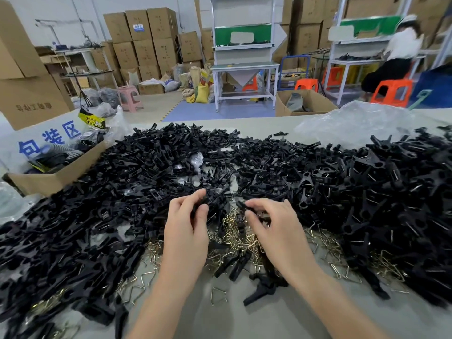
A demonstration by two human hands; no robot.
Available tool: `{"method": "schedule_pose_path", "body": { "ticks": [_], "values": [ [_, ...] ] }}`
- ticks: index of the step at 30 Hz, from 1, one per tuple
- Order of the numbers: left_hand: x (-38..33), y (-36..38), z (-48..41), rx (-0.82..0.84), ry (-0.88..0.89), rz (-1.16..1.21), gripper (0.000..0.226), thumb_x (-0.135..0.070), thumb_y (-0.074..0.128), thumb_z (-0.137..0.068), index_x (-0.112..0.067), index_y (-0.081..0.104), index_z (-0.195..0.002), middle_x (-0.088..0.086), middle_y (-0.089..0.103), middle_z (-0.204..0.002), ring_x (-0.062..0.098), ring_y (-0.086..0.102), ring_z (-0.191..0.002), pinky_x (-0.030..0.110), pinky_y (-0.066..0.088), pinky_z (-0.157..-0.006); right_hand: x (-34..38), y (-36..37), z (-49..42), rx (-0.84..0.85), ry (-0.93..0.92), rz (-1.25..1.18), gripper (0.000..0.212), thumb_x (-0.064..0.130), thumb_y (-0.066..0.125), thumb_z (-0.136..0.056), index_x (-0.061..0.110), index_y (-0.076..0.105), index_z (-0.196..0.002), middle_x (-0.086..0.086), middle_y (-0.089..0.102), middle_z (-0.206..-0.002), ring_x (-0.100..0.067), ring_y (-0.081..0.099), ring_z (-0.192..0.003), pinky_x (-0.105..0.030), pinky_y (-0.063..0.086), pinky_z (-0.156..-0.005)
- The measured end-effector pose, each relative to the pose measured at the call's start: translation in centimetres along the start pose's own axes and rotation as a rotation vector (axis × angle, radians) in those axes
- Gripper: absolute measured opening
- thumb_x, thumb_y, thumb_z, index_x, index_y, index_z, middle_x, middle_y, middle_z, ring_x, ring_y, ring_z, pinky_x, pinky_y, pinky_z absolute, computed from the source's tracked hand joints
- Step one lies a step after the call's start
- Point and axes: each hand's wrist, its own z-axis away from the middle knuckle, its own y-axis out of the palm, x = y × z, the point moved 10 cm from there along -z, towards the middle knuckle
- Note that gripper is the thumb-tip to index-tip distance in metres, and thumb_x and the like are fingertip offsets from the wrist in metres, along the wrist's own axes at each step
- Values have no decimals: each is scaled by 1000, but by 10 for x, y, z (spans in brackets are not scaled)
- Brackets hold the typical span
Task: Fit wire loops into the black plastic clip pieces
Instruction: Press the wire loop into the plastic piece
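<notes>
Warehouse worktop [232, 319] heaped with black clip pieces [146, 167]; wire loops [234, 232] piled near front edge, centre. Left grip [187, 228] pinches clip piece [198, 205], right grip [276, 228] curled round second clip piece [243, 207], both just above loops

**Black heaps, brassy wire, pale table**

On my feed the clip pieces [146, 167] are a uniform matte black across every heap. The wire loops [234, 232] among them read pale gold to silver. I see the table [220, 319] as a flat grey-green. At the left, a brown cardboard box [49, 183] sits below a white sign [52, 133] with blue characters. Further back I make out orange stools [392, 90], a pink stool [129, 96], a yellow sack [201, 92] and a green panel [220, 35].
</notes>
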Motion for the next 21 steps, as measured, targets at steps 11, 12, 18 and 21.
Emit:
{"method": "schedule_pose_path", "body": {
  "ticks": [11,12,18,21],
  "values": [
    [-4,30,19,225,-56,196,39,-62,46,-92,-51,57,-128,-5,68,-92,10,58,-68,33,48,-64,-11,-8,19,11,119,-492,17,39,67,-94,48,54,-97,15,70,-99,-7,68,-92,-33,53,-86],
    [-4,34,21,248,-84,235,40,-57,44,-95,-47,56,-132,4,67,-96,17,58,-73,41,49,-71,-10,-7,18,14,127,-521,16,46,68,-90,49,53,-96,14,71,-98,-8,68,-88,-32,54,-84],
    [-12,44,22,314,-117,377,34,-20,52,-103,-47,58,-122,-16,72,-99,-1,65,-87,19,53,-77,-10,13,16,169,181,-782,18,43,70,-85,38,70,-102,9,70,-75,-6,64,-65,-15,51,-65],
    [-9,39,19,248,-153,460,26,-15,63,-97,-34,65,-115,-16,74,-104,0,68,-98,12,50,-83,-12,24,18,235,231,-912,21,18,65,-95,31,77,-105,3,76,-93,-12,72,-81,-22,57,-77]
  ]
}}
